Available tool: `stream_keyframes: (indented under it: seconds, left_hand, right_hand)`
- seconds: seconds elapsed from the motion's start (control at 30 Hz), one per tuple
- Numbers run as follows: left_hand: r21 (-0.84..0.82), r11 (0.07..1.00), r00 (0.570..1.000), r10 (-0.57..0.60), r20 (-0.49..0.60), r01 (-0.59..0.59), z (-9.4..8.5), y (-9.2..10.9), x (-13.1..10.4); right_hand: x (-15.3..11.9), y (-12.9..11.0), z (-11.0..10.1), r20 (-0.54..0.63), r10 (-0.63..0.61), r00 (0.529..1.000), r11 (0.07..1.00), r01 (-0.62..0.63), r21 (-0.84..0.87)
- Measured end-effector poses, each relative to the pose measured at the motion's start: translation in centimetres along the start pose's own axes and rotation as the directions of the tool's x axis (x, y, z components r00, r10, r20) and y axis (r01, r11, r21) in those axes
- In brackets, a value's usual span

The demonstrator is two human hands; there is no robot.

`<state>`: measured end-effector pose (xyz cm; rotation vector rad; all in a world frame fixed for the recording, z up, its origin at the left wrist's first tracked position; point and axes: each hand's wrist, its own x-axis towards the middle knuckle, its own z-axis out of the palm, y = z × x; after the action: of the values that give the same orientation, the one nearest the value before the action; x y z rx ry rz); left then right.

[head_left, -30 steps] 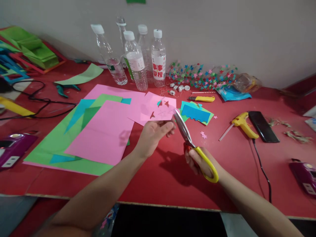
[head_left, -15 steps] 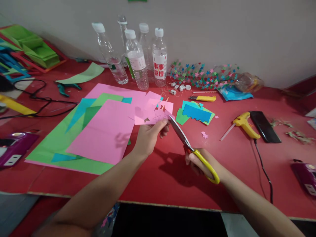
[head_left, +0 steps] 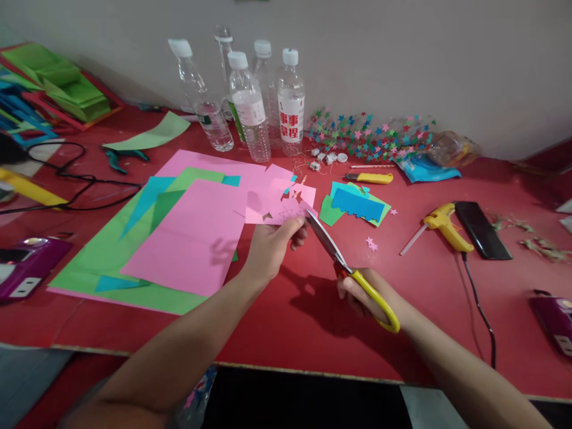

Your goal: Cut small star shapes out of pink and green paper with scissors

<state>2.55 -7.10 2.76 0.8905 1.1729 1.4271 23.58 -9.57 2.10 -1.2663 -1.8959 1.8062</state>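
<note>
Jutting out beyond the left hand (head_left: 271,249), pinched by thumb and fingers: one pink card (head_left: 274,204), star outline (head_left: 286,211) drawn, nearer this hand than the other. Scissors (head_left: 329,244): one pair, gripped by the handles in the right hand (head_left: 365,291), long axis slanting away and leftward, tips at the card's near-right edge; contact uncertain from here.

At four o'clock, the right hand (head_left: 366,292) covers part of the scissors (head_left: 328,242). Near nine, the left edge crops a purple device (head_left: 56,256); between three and four, the right edge cuts its lookalike (head_left: 547,322). Toward eleven, a bottle (head_left: 250,119) carries print too small to read.
</note>
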Motion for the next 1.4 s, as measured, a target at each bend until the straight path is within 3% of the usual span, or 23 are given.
stream_keyframes:
  seconds: [0.27, 0.73, 1.4]
  left_hand:
    - [-0.016, 1.000, 1.000, -0.008, -0.017, 0.007, 0.4, 0.5, -0.1]
    - [-0.037, 0.996, 0.995, -0.083, 0.055, 0.085, -0.2, 0.7, 0.0]
    - [-0.044, 0.997, 0.996, -0.068, 0.057, 0.070, 0.0, 0.6, 0.0]
  right_hand:
    - [0.1, 0.2, 0.1, -0.024, 0.062, 0.998, 0.998, -0.062, 0.020]
    - [0.0, 0.8, -0.1, -0.011, -0.017, 1.000, 1.000, 0.017, 0.021]
    - [0.2, 1.1, 0.0, -0.039, -0.031, 0.999, 1.000, 0.031, 0.001]
